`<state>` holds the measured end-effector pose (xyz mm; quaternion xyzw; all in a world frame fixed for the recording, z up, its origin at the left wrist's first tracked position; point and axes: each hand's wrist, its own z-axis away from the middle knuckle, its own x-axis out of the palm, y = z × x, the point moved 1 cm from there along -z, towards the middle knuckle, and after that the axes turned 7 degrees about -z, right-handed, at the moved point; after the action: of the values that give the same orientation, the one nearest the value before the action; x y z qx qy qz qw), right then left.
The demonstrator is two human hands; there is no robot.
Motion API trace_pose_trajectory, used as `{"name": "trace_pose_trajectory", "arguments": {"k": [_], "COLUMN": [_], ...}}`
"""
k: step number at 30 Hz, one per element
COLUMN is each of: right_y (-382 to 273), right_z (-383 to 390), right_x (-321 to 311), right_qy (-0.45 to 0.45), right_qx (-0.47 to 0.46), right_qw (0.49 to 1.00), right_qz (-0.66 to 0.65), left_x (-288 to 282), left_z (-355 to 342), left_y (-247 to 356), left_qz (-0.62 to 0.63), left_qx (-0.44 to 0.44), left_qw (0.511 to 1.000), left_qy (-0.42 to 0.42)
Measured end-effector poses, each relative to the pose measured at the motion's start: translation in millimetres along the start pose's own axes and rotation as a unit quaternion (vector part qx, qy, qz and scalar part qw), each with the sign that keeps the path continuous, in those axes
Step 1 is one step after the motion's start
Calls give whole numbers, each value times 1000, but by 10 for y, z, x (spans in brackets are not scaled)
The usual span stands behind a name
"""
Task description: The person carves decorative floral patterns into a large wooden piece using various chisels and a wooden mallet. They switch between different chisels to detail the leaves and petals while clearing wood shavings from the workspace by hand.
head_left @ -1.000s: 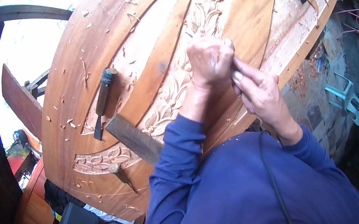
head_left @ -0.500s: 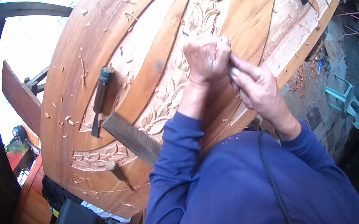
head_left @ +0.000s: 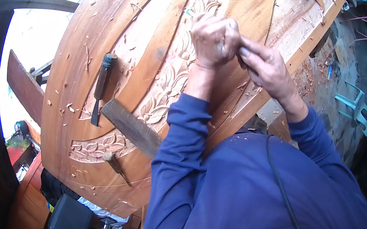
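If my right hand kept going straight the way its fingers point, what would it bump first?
Probably your left hand: it sits right ahead of your right hand, so close that I can't tell whether they already touch.

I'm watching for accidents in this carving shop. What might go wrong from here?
The bare left hand closes around a mostly hidden tool, with the right hand close against it; a slip might injure either. The wooden block lies beside the left sleeve, so a nudge might scrape the carved leaves. The chisel lies with its blade bare; a careless reach could mean a cut.
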<state>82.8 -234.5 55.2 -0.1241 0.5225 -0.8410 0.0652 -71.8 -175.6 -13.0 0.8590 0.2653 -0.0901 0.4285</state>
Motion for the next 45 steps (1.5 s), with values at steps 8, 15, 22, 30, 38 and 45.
{"name": "trace_pose_trajectory", "arguments": {"k": [8, 15, 22, 30, 38, 45], "right_y": [-17, -21, -106, -143, -160, -150], "right_z": [206, 203, 198, 29, 0, 99], "right_x": [269, 402, 476, 409, 6, 176], "right_qy": [15, 20, 34, 53, -3, -4], "right_qx": [79, 49, 50, 55, 32, 97], "right_qw": [994, 997, 998, 997, 999, 994], "right_qz": [-70, -53, -30, -2, -28, -45], "left_x": [-182, -150, -160, -54, -119, -105], "left_z": [280, 321, 300, 199, -30, 257], "left_y": [15, -128, -156, -213, 46, -7], "left_qz": [-7, -39, 9, -33, 7, 10], "left_qx": [-36, 87, 53, 83, 0, -91], "left_qw": [997, 995, 998, 996, 1000, 995], "left_qy": [-66, -16, -14, 23, -18, -42]}}
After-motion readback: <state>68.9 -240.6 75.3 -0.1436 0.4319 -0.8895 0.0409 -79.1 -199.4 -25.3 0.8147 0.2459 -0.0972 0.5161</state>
